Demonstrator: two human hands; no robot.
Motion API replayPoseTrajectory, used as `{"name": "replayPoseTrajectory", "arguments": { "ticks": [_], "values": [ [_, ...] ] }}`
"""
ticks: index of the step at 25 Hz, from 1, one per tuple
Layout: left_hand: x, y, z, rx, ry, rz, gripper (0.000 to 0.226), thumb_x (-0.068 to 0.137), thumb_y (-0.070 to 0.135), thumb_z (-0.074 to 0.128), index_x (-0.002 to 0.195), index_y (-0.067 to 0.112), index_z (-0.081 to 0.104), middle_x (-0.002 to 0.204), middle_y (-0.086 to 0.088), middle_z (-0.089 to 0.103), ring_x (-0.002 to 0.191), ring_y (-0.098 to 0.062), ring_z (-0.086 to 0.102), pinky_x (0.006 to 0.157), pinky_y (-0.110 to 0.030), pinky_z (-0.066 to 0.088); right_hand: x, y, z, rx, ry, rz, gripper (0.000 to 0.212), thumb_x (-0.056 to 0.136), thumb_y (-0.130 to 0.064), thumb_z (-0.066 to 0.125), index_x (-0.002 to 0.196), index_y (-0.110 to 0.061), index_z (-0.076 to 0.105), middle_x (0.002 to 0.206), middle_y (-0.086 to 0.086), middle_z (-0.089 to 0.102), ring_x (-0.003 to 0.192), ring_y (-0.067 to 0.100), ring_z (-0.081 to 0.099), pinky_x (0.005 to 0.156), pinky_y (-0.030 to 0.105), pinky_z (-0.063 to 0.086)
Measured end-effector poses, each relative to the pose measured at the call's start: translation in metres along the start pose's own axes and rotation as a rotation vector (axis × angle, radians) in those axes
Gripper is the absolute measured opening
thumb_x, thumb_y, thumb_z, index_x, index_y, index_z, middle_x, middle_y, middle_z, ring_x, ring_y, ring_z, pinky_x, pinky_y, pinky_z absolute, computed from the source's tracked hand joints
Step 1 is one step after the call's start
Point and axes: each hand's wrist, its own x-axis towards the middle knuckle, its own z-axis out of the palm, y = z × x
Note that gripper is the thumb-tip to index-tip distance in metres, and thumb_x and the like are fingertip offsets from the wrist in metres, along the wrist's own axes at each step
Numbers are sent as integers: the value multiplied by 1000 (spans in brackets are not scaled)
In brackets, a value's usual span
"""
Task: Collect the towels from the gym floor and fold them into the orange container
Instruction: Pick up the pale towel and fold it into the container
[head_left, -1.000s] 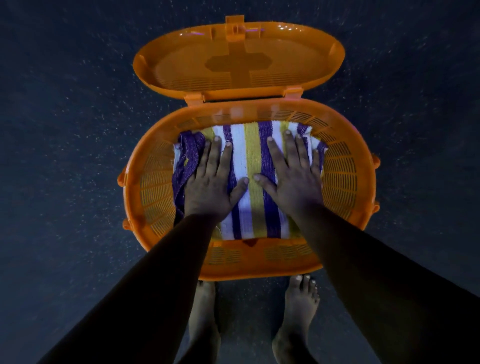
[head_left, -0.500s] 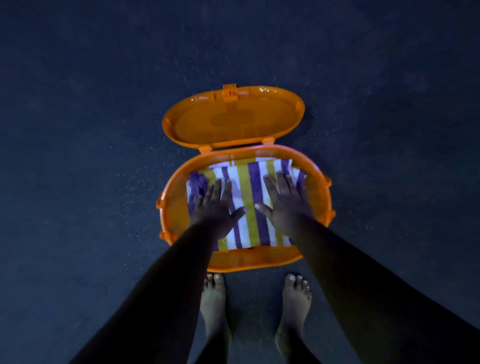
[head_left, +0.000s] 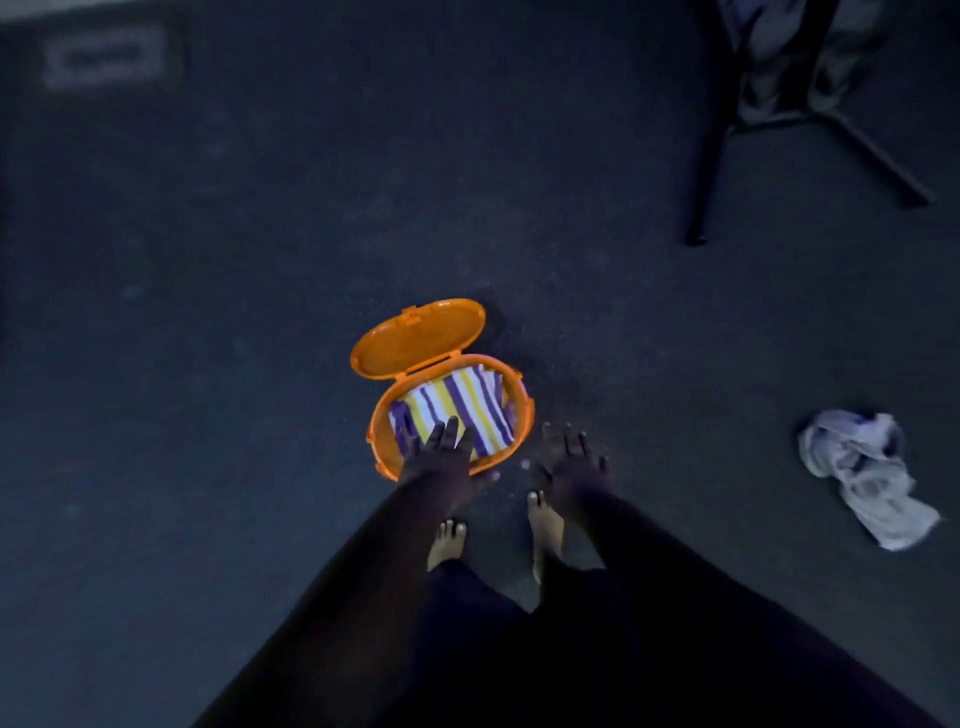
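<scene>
Fingers spread, your left hand (head_left: 439, 457) and right hand (head_left: 571, 462) hold nothing. A crumpled white towel (head_left: 865, 473) (soft, light) lies at right; gather its bunched middle toward the orange container (head_left: 524, 415).

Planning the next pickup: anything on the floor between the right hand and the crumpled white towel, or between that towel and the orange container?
Nothing visible. Bare dark floor lies between the right hand and the crumpled white towel, and likewise back to the orange container. Its lid stands open; a striped towel lies inside. The left hand is over the near rim.
</scene>
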Motion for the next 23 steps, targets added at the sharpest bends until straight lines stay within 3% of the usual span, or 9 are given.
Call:
{"name": "replayPoseTrajectory", "arguments": {
  "ticks": [9,23],
  "values": [
    [-119,116,-43,341,88,393,95,94,77,36,164,24,0,171,-3,-10,158,-23,-6,125,-51,3,-194,75,-33,232,250,283,83,96,-75,27,162,-31,1,170,3,-1,157,25,-2,122,59,12],
    [-156,454,-8,647,185,729,97,92,80,33,163,26,-5,171,-2,-9,158,-21,-4,127,-49,2,-321,349,-63,480,509,572,87,92,-79,24,161,-33,-2,170,0,-5,156,22,-8,122,61,7]
  ]
}}
